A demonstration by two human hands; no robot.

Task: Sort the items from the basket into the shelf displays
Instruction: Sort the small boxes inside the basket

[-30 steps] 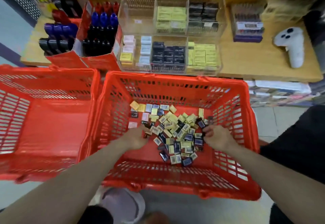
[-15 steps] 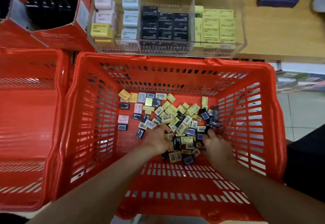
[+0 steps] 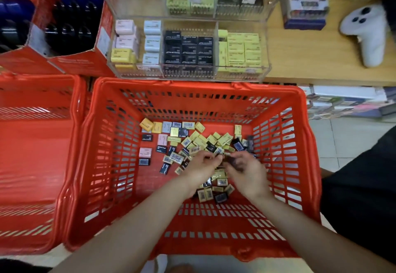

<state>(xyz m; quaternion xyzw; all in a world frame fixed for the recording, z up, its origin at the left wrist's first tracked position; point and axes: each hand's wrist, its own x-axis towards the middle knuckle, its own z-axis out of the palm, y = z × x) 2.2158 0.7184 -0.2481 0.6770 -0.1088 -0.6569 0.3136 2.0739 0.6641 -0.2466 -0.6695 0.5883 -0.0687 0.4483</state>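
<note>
A red plastic basket [image 3: 285,144] stands below the shelf and holds a scattered pile of small boxes [image 3: 201,139] in yellow, black, pink and pale blue. Both my hands are inside it, over the pile's near part. My right hand [image 3: 246,172] holds a small dark box in curled fingers. My left hand [image 3: 203,165] meets it, its fingertips pinching at the same dark box. Behind the basket, a clear acrylic display [image 3: 265,58] holds rows of pink, blue, black and yellow boxes in separate compartments.
A second red basket [image 3: 32,154] sits at the left. Red cardboard displays [image 3: 70,62] with black and blue items stand on the wooden shelf [image 3: 310,58], beside a white controller [image 3: 368,32] at the right. A person in black clothing [image 3: 364,187] is at the right edge.
My hands have come together from either side of the pile and lifted a dark box between them. The camera has moved closer to the basket and shelf.
</note>
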